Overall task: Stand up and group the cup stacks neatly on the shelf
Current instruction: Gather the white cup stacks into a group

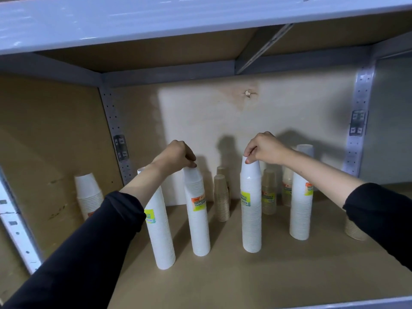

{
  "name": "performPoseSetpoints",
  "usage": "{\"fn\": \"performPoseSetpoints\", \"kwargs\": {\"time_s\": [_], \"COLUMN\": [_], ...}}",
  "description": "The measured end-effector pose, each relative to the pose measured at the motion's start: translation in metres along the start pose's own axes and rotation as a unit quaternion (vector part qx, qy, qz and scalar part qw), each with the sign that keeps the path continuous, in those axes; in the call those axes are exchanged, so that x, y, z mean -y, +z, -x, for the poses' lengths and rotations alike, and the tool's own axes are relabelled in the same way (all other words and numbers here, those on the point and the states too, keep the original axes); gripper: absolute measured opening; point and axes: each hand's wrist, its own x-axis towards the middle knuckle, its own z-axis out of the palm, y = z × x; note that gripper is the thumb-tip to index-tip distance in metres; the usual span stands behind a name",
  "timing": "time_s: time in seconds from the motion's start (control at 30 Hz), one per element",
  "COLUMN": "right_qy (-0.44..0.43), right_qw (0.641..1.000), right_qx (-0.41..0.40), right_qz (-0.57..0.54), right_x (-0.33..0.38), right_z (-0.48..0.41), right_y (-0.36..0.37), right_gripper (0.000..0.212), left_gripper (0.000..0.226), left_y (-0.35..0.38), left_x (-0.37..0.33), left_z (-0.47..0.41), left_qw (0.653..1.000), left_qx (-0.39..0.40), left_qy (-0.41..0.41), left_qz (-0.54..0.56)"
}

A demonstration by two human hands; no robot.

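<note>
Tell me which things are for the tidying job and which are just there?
For the job: left hand, right hand, tall white paper cup stacks, short brown paper cup stacks.
Just there: grey perforated metal posts, small hole in back panel.

The brown shelf board carries upright cup stacks; a white stack stands under the left fingers, a second white stack under the right fingers; a brown stack stands between them; a taller white stack rises just left of the left fingers.

Blurred labels on cup stacks: unreadable
</note>
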Motion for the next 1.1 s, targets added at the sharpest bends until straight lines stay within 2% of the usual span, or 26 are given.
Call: {"fn": "performPoseSetpoints", "kwargs": {"time_s": [0.2, 0.37, 0.57, 0.83, 1.1], "right_qy": [-0.001, -0.001, 0.007, 0.016, 0.018], "right_qw": [0.998, 0.993, 0.993, 0.995, 0.996], "right_qx": [0.022, 0.044, 0.066, 0.086, 0.072], "right_qz": [-0.067, -0.113, -0.098, -0.057, -0.057], "right_x": [-0.01, -0.02, -0.021, -0.006, -0.008], "right_z": [0.001, -0.004, -0.004, -0.003, -0.002], "right_y": [-0.007, -0.008, -0.016, -0.016, -0.016], "right_gripper": [0.024, 0.023, 0.022, 0.027, 0.027], "left_gripper": [0.029, 0.026, 0.025, 0.027, 0.029], "left_y": [-0.008, -0.012, -0.017, -0.013, -0.009], "left_x": [0.015, 0.029, 0.03, 0.018, 0.011], "left_z": [0.005, 0.009, 0.01, 0.004, 0.003], "left_qw": [0.999, 0.997, 0.993, 0.996, 0.998], "left_qx": [0.008, 0.024, 0.048, 0.061, 0.04], "left_qy": [0.029, 0.05, 0.064, 0.056, 0.042], "left_qz": [0.009, 0.057, 0.085, 0.029, 0.031]}}
